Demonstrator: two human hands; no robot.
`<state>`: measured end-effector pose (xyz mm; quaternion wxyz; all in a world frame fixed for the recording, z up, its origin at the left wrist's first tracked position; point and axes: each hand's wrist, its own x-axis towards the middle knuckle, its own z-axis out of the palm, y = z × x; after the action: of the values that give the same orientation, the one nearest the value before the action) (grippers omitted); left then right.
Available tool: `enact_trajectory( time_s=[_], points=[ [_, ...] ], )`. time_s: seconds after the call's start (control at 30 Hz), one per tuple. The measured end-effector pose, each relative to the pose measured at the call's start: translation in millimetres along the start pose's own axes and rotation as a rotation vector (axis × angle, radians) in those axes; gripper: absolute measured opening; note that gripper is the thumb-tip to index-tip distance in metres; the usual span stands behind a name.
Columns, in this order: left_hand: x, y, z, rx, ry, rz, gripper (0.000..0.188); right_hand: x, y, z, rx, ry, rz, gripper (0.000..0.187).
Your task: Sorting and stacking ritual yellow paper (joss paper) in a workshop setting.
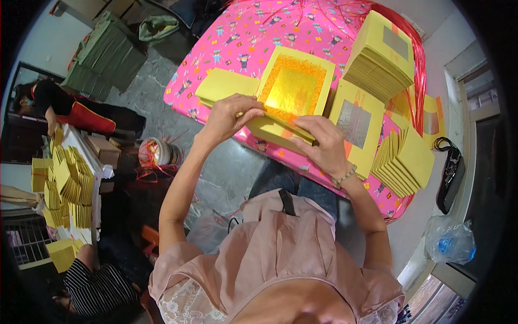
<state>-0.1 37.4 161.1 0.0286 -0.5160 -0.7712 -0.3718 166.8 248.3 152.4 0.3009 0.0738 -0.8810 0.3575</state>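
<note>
Both my hands are at the near edge of a sheet of yellow joss paper (pixel 295 89) with a shiny gold centre and an orange border, lying on a stack. My left hand (pixel 233 116) is closed at its near left corner, thumb along the edge. My right hand (pixel 322 141) is closed over the near right part of that edge, fingers on top. How many sheets they grip is hidden. Left of the stack lies a plain yellow bundle (pixel 226 85). Right of it is joss paper with a silver centre (pixel 354 125).
A tall yellow paper stack (pixel 372 70) and a fanned pile (pixel 403 162) stand on the pink patterned table (pixel 216 54). Red ribbons (pixel 418 81) hang along its right side. At left, two people work by a table of yellow bundles (pixel 70 183). A bucket (pixel 156 152) stands on the floor.
</note>
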Motion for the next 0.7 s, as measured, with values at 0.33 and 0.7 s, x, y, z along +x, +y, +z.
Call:
enact_trajectory(
  time_s=[0.33, 0.7],
  points=[
    [32.4, 19.6, -3.9, 0.216, 0.233, 0.155, 0.052, 52.6, 23.1, -20.7, 0.053, 0.094, 0.259, 0.027],
    [65.5, 17.7, 47.4, 0.42, -0.074, 0.155, 0.068, 115.8, 129.2, -28.3, 0.042, -0.066, 0.463, 0.044]
  ],
)
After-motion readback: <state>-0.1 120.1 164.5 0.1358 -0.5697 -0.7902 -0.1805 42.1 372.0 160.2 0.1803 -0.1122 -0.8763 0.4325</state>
